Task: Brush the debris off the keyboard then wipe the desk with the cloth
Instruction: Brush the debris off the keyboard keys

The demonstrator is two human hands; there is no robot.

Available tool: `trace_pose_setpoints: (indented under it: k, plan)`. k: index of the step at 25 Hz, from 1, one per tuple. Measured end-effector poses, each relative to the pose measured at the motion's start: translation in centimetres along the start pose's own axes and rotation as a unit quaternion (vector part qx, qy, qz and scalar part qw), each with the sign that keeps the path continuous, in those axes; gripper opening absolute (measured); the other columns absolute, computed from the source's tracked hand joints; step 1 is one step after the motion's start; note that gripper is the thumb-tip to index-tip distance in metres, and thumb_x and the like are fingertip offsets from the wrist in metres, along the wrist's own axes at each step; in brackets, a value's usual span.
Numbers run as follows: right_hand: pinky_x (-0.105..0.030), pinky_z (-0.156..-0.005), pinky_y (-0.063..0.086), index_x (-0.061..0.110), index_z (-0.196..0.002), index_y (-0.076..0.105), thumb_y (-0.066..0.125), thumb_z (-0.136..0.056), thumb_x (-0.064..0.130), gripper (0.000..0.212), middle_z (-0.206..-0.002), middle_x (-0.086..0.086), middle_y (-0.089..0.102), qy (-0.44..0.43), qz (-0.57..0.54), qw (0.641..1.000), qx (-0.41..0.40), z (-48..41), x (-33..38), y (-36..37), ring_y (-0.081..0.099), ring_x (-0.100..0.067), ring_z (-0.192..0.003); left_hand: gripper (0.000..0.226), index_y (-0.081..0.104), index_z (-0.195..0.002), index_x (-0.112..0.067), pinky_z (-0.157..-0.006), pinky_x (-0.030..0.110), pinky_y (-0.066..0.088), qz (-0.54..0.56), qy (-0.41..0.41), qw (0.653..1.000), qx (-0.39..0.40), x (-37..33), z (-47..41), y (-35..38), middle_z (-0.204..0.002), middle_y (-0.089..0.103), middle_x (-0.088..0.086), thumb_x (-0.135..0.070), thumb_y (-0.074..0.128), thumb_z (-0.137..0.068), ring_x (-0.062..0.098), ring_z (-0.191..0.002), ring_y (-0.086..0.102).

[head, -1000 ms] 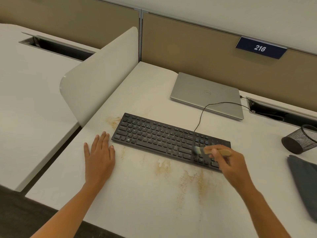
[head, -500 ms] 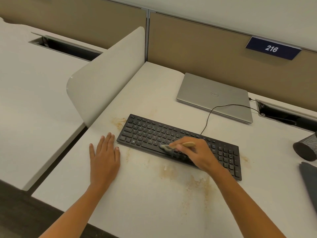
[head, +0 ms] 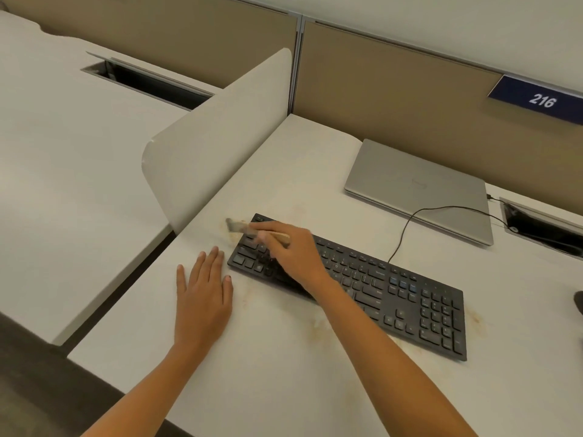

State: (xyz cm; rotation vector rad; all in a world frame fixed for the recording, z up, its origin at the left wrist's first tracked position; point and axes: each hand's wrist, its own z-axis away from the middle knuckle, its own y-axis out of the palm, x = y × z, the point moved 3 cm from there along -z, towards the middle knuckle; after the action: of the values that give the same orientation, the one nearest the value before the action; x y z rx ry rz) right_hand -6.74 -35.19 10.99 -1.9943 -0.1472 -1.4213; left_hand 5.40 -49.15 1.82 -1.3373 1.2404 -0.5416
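Right hand (head: 296, 257) pinched brush (head: 243, 228), bristles overhanging keyboard (head: 410, 298) end to flick debris (head: 234, 237) off; left hand (head: 202, 294) flat on desk (head: 284, 389), fingers straight, probably bracing

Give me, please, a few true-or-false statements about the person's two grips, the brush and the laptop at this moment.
1. The right-hand grip holds the brush at the left end of the keyboard. True.
2. The left-hand grip clutches the keyboard. False: it lies flat on the desk beside the keyboard, fingers straight.
3. The laptop stands open. False: its lid is closed.
4. A black cable leaves the keyboard's far edge. True.
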Motion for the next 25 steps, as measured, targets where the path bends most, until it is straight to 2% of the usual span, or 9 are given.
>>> trace_pose_setpoints:
  k: [3, 6, 10, 12, 14, 16, 20, 23, 25]
  plan:
    - [-0.031, -0.046, 0.037, 0.024, -0.097, 0.074, 0.061, -0.093, 0.027, 0.014, -0.068, 0.003, 0.069, 0.027, 0.021, 0.997, -0.064, 2.8, -1.2, -5.0, 0.049, -0.015, -0.049, 0.061, 0.037, -0.151, -0.011, -0.121, 0.053, 0.012, 0.003, 0.0, 1.0, -0.001, 0.2, -0.1, -0.1, -0.157, 0.036, 0.005, -0.036, 0.019, -0.099, 0.023, -0.148, 0.028]
    - [-0.025, -0.04, 0.035, 0.032, -0.089, 0.071, 0.058, -0.092, 0.029, 0.013, -0.067, 0.005, 0.068, 0.028, 0.076, 0.991, -0.106, 6.9, -2.1, -10.6, 0.048, -0.012, -0.046, 0.061, 0.036, -0.152, -0.011, -0.122, 0.052, 0.011, 0.0, -0.001, 1.0, 0.001, 0.3, 0.1, -0.1, -0.158, 0.035, 0.004, -0.036, 0.019, -0.099, 0.022, -0.148, 0.027]
    - [-0.032, -0.05, 0.047, 0.025, -0.082, 0.073, 0.059, -0.093, 0.021, 0.018, -0.081, 0.014, 0.07, 0.034, 0.15, 0.975, -0.158, 12.5, -3.5, -16.8, 0.059, -0.018, -0.059, 0.06, 0.036, -0.152, -0.011, -0.122, 0.052, 0.01, -0.007, 0.0, 1.0, 0.0, 0.5, 0.0, 0.1, -0.157, 0.036, 0.005, -0.035, 0.02, -0.099, 0.023, -0.148, 0.028]
    - [-0.041, -0.052, 0.047, 0.024, -0.081, 0.073, 0.058, -0.095, 0.031, 0.021, -0.081, 0.013, 0.07, 0.05, 0.172, 0.97, -0.165, 14.6, -4.4, -18.1, 0.059, -0.023, -0.059, 0.06, 0.037, -0.151, -0.011, -0.121, 0.052, 0.012, -0.011, -0.001, 1.0, 0.001, 0.4, 0.0, 0.2, -0.157, 0.036, 0.005, -0.035, 0.021, -0.099, 0.023, -0.147, 0.029]
    - [-0.04, -0.057, 0.05, 0.026, -0.083, 0.074, 0.061, -0.093, 0.028, 0.017, -0.082, 0.013, 0.072, 0.065, 0.132, 0.975, -0.168, 15.1, -4.7, -17.6, 0.063, -0.02, -0.064, 0.06, 0.038, -0.151, -0.01, -0.121, 0.053, 0.013, -0.011, -0.002, 1.0, 0.001, 0.3, 0.2, 0.3, -0.157, 0.037, 0.005, -0.035, 0.021, -0.099, 0.023, -0.147, 0.029]
    - [-0.029, -0.06, 0.053, 0.031, -0.084, 0.072, 0.064, -0.089, 0.013, 0.02, -0.083, 0.017, 0.072, 0.059, 0.096, 0.981, -0.156, 13.7, -4.3, -15.5, 0.066, -0.012, -0.07, 0.06, 0.038, -0.151, -0.01, -0.121, 0.053, 0.013, -0.01, -0.003, 1.0, -0.001, 0.3, 0.3, 0.2, -0.156, 0.038, 0.005, -0.035, 0.021, -0.098, 0.023, -0.147, 0.03]
    - [-0.033, -0.045, 0.043, 0.038, -0.087, 0.07, 0.064, -0.09, 0.019, 0.02, -0.081, 0.017, 0.072, 0.047, 0.048, 0.992, -0.104, 8.6, -3.7, -9.3, 0.056, -0.013, -0.054, 0.06, 0.037, -0.151, -0.011, -0.122, 0.052, 0.011, -0.003, -0.001, 1.0, 0.001, -0.1, 0.2, 0.2, -0.157, 0.036, 0.004, -0.035, 0.021, -0.099, 0.022, -0.148, 0.028]
    - [-0.021, -0.042, 0.029, 0.026, -0.094, 0.075, 0.063, -0.092, 0.026, 0.013, -0.08, 0.014, 0.072, 0.038, 0.016, 0.997, -0.066, 4.2, -2.9, -4.2, 0.041, -0.01, -0.046, 0.06, 0.037, -0.151, -0.012, -0.122, 0.051, 0.01, 0.002, -0.004, 1.0, 0.002, 0.0, 0.1, 0.2, -0.158, 0.036, 0.003, -0.036, 0.02, -0.098, 0.021, -0.148, 0.027]
    - [-0.013, -0.046, 0.029, 0.019, -0.098, 0.076, 0.064, -0.092, 0.025, 0.015, -0.082, 0.011, 0.072, 0.016, 0.011, 0.999, -0.039, 1.5, -1.6, -1.0, 0.043, -0.006, -0.047, 0.06, 0.037, -0.151, -0.012, -0.122, 0.05, 0.01, 0.001, -0.006, 1.0, 0.004, 0.1, 0.0, 0.2, -0.158, 0.035, 0.002, -0.036, 0.02, -0.098, 0.021, -0.148, 0.026]
